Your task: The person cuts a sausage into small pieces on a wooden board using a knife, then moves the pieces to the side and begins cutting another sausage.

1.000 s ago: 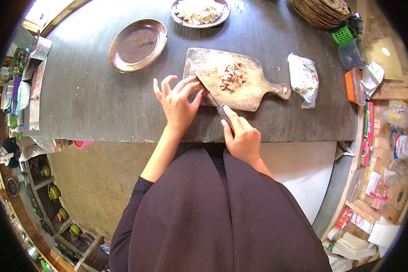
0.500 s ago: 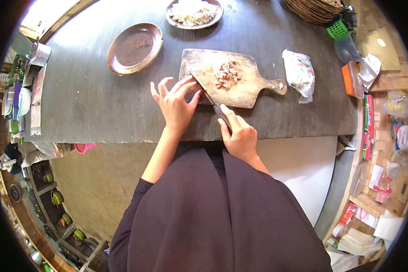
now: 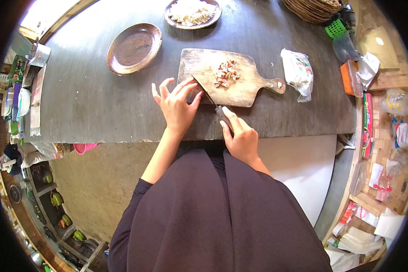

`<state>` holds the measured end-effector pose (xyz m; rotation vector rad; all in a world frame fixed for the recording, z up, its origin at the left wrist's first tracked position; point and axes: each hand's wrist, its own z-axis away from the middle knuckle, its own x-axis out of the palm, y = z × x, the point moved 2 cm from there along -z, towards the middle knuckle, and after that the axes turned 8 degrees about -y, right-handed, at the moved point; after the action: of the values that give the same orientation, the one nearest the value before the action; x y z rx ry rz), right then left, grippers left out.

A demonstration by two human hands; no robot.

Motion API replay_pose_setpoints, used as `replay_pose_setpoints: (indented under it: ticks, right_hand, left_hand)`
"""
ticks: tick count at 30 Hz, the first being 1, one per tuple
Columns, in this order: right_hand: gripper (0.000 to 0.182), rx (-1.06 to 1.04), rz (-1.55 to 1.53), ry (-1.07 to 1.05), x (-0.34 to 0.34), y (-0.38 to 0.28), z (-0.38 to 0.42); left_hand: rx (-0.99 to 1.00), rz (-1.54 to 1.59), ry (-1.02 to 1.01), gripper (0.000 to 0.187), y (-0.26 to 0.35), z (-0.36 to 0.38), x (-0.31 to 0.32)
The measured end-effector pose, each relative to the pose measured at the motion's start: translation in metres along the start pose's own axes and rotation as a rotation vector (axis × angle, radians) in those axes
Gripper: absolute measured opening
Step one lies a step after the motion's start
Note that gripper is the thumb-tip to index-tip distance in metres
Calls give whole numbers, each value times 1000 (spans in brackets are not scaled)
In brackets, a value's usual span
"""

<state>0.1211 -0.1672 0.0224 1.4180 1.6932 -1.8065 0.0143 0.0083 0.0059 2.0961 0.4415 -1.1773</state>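
head view, looking straight down over a dark wooden table and the person's dark clothing. right hand is clenched around the handle of a knife, index finger stretched along the top of the handle; the blade runs up and to the left, its tip lying on the near left part of a cutting board. left hand is released, holding nothing, fingers spread, with the fingertips resting on the board's near left edge just beside the blade. the board is pale, worn wood, lying flat with its short handle pointing right. a small heap of chopped pieces, brownish and pale, sits near the middle of the board, just beyond the blade and apart from both hands.

further up the table an empty brown plate lies to the left of the board, well apart from it. a second plate at the far edge carries pale shredded food. to the right of the board's handle lies a plastic bag with printed packaging. a woven basket sits at the far right corner, next to a green plastic basket. packets and wrappers clutter the shelves along the right side; i cannot tell what they are.
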Motion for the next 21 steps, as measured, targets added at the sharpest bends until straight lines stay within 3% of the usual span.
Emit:
replay_pose_setpoints:
  ticks: [3,13,21]
  right_hand:
    - [38,104,0,-109,-6,-6,0]
    - [42,19,2,-9,-7,8,17]
    - [39,129,-135,-51,-38,5,37]
  left_hand:
    - [-8,-9,6,28,1,0,1]
    - [-20,9,-15,26,3,0,-2]
    - [7,18,-61,24,3,-3,-9]
